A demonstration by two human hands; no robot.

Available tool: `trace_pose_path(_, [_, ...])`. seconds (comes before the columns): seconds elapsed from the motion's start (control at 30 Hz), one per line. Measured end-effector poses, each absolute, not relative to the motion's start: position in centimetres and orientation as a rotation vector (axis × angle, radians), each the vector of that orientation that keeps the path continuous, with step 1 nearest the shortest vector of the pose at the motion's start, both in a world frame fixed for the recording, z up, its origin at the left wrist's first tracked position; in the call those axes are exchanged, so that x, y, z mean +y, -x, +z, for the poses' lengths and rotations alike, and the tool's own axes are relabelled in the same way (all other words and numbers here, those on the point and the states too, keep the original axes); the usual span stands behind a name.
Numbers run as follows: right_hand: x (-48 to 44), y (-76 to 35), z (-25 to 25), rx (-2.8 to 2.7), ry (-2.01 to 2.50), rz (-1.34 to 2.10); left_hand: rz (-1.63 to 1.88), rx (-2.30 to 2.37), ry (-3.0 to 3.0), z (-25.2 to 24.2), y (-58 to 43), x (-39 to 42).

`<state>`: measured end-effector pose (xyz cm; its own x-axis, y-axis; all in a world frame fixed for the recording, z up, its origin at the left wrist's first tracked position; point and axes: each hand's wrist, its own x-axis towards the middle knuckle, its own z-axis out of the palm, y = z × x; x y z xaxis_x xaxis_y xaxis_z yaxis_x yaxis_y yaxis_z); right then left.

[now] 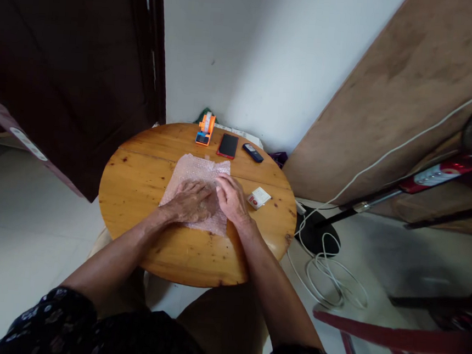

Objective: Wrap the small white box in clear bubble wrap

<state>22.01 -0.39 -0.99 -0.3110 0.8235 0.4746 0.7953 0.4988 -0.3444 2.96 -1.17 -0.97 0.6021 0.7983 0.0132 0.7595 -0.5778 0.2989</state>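
One sheet of bubble wrap [187, 168] lies at about the middle of the round wooden table [130, 187], a little toward the left edge, with bare wood between it and the near edge where the person sits. From where I stand, the left hand [192, 202] rests palm down on the sheet, its fingers slightly spread and pointing toward the right. The right hand [231, 194] lies over the sheet's right side, fingers loosely bent and thumb standing apart; whether its fingertips pinch any of the plastic, I cannot tell. Nor can I make out whether anything sits beneath the film. Pressing the wrap flat looks like the step in hand, and I'd judge it goes best with a broad, light palm rather than fingertips, so the bubbles stay whole. One hand should anchor the sheet while the other strokes from the middle outward, easing wrinkles toward the borders, since both sweeping together could make it skate across smooth wood. The right hand would do well to mind the small white packet [258, 198] just beside it, toward the table's right edge. Along the far edge, an orange tape dispenser [206, 130], a red-edged phone [227, 145] and a small dark handset [252, 152] stand apart from the sheet.
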Motion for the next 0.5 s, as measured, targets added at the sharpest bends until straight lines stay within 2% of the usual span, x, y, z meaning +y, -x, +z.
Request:
trace_pose_path(0.27, [-0.1, -21.9, -0.9, -2.315, 1.659, 0.123, 0.172, 1.248, -2.563, -1.1, -2.9, -1.1])
trace_pose_path(0.5, [2.7, -20.9, 1.7, -2.361, 1.614, 0.096, 0.257, 1.201, -2.529, -1.0, -3.0, -1.1])
